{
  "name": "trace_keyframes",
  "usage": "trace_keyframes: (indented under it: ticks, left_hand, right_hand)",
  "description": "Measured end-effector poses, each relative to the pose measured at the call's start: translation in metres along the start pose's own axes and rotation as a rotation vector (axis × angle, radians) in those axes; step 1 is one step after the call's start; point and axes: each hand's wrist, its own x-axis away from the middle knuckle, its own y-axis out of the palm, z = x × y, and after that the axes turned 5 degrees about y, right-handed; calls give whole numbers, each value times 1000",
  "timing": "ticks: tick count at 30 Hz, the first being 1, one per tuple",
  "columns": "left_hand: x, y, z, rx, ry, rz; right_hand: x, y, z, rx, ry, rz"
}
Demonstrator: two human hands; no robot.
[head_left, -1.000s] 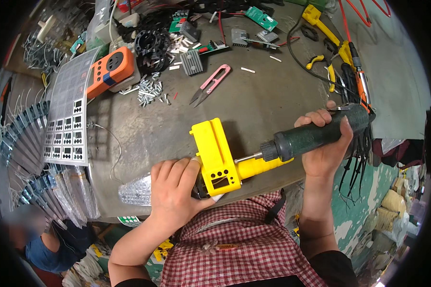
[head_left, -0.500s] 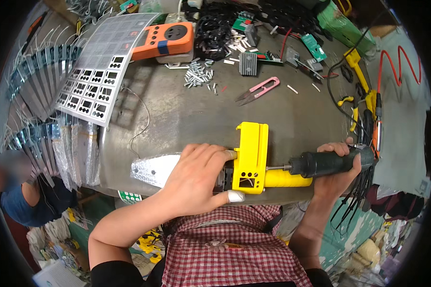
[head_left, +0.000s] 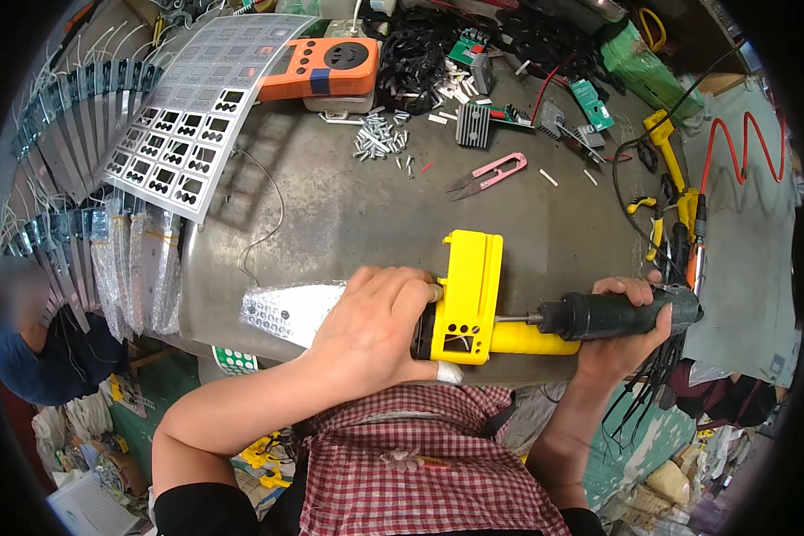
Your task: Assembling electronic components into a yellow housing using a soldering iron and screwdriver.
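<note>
My left hand [head_left: 366, 323] grips a yellow plastic tool housing [head_left: 470, 277] at its left side, with the white-wrapped thumb below and the fingers over the top. A yellow handle [head_left: 531, 339] extends right from the housing. A bubble-wrapped flat part [head_left: 281, 310] sticks out left from under the hand; where it joins the housing is hidden. My right hand [head_left: 630, 335] is wrapped round a black electric screwdriver [head_left: 598, 316], held level. Its bit [head_left: 515, 318] points left and meets the housing's right side; the screw, if any, is hidden.
Pink thread snips [head_left: 489, 175], loose screws [head_left: 380, 138] and a heat sink [head_left: 473, 126] lie farther back on the metal bench [head_left: 348, 214]. An orange meter [head_left: 330, 67] and a sticker sheet [head_left: 183, 143] are back left. Wrapped blade-like parts [head_left: 138, 268] and another person [head_left: 54, 362] are left.
The view has shifted slightly. Both hands keep the same hold, and the screwdriver bit stays against the yellow housing.
</note>
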Motion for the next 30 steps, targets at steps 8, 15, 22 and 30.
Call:
trace_keyframes:
  ticks: [8, 15, 22, 30]
  left_hand:
    - [1, 0, 6, -35, -42, -8]
    - [-14, -35, -5, 87, -125, -420]
    - [-20, -39, -6, 102, -199, -517]
    - [-18, -32, -7, 158, -221, -448]
  right_hand:
    - [2, 9, -5, 47, -30, -47]
    - [21, 5, -25, 58, 35, -35]
    - [33, 4, -21, 42, 31, -34]
    - [40, 0, -10, -127, -37, -5]
